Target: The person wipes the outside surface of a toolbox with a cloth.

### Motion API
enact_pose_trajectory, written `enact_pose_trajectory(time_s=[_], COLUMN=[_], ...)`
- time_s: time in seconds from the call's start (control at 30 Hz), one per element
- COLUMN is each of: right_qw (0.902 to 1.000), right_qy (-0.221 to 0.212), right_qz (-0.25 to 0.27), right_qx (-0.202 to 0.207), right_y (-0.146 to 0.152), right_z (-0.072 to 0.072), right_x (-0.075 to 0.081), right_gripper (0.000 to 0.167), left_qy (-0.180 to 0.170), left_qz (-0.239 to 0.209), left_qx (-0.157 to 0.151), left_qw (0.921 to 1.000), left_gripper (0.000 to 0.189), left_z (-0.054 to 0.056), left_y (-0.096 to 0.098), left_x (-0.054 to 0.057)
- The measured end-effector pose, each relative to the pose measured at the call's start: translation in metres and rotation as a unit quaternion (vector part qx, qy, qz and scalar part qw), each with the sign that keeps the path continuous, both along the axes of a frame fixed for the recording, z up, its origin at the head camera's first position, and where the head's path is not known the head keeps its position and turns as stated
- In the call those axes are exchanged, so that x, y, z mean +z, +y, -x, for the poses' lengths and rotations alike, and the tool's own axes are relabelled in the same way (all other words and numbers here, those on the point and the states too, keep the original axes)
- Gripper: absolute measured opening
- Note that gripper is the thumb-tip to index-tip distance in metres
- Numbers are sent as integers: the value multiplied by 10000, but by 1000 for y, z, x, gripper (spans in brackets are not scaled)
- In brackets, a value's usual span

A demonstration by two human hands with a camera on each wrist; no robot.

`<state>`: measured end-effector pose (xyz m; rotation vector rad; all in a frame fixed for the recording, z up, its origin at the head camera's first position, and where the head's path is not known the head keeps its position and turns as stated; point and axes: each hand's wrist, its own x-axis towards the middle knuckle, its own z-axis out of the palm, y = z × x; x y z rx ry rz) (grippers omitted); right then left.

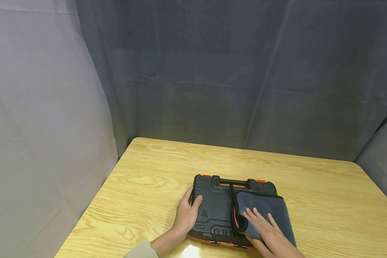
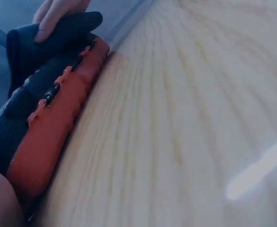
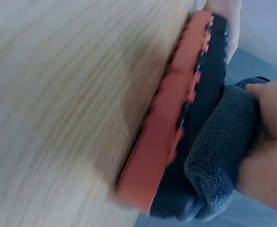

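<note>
A black plastic tool case with an orange lower half lies flat on the table, its carrying handle at the far side. My left hand grips the case's left edge, thumb on the lid and fingers down the side. Over the right part of the lid is a folded dark grey plush cloth with black edging and a bit of pink at its fold. My right hand rests on this cloth with its fingers extended. In the right wrist view, the cloth bulges over the lid's edge beneath the palm.
The wood-grain table extends to both sides of the case and behind it. A dark grey curtain hangs behind the table's far edge, and a light grey curtain hangs at the left.
</note>
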<state>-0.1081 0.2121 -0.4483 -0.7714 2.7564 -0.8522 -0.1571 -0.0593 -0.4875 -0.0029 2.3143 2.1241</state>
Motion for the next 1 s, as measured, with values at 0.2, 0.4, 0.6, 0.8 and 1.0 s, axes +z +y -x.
enact_pose_trajectory(time_s=[0.2, 0.4, 0.6, 0.8, 1.0], right_qw=[9981, 9919, 9857, 9901, 9870], right_qy=[255, 832, 1583, 692, 711], right_qz=[-76, -221, -296, -263, 356], right_qx=[-549, -934, -501, -1191, -1400], right_y=[27, 46, 63, 67, 66], right_z=[-5, -11, -8, 0, 19], right_x=[-12, -23, -24, 20, 50], right_gripper=[69, 74, 70, 41, 23], left_qy=[65, -62, -71, -76, -29], left_qz=[115, 141, 218, 234, 189], left_qx=[66, -1, 34, 73, 57], left_qw=[9999, 9999, 9997, 9997, 9998], left_gripper=[64, 63, 62, 62, 64], left_z=[0, 2, 4, 2, 2], left_y=[0, 0, -1, 0, 1], left_x=[1, -1, -3, -1, 0])
